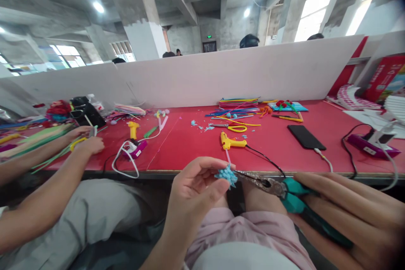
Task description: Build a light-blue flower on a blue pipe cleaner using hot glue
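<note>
Between the thumb and fingers of my left hand point(198, 196) is a small light-blue spiky flower point(226, 175), held just in front of the table edge. My right hand point(351, 206) is wrapped round the green handles of long-nose pliers point(268, 184). The tips of the pliers reach the right side of the blue flower; whether they grip it I cannot tell. Just beyond, a yellow glue gun point(230, 141) lies on the red table point(186, 152), with a clear glue stick pointing toward me.
Yellow-handled scissors point(236, 128), blue scraps point(202, 126) and bundled pipe cleaners point(238, 103) lie farther back. A black phone point(306, 137) and a purple power strip point(373, 145) are at right. On the left, a co-worker's hands point(90, 143) work beside another glue gun point(133, 130).
</note>
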The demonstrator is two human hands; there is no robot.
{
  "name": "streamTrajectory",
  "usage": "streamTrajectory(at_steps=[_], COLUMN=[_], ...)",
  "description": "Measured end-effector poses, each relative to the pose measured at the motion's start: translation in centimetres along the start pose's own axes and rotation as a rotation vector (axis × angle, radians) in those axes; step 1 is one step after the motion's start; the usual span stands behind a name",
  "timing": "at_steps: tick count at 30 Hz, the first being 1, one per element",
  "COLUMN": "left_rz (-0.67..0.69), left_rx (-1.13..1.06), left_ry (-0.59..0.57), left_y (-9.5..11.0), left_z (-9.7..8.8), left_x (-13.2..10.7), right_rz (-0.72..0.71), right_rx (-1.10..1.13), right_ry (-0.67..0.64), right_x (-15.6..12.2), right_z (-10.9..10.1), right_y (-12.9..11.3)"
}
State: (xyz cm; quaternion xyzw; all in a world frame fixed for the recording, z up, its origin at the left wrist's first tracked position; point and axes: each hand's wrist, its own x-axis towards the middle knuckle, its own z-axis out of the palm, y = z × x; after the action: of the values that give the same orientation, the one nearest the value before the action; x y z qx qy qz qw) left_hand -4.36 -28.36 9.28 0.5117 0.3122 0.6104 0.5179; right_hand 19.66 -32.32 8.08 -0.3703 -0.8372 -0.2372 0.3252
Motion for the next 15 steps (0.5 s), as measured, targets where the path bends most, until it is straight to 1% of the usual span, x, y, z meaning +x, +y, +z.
streamTrajectory(at_steps=[5, 15], left_rz=[0.03, 0.015], left_rx=[-0.01, 0.021], left_ry=[-0.004, 0.005], left_y=[-0.13, 0.03], left_z=[0.09, 0.08], left_x=[-0.04, -0.08], right_rz=[0.004, -0.024], right_rx=[0.01, -0.009], right_ry=[0.017, 0.01], right_x=[-0.03, -0.09], right_z=[-0.08, -0.01], right_y=[-0.19, -0.14])
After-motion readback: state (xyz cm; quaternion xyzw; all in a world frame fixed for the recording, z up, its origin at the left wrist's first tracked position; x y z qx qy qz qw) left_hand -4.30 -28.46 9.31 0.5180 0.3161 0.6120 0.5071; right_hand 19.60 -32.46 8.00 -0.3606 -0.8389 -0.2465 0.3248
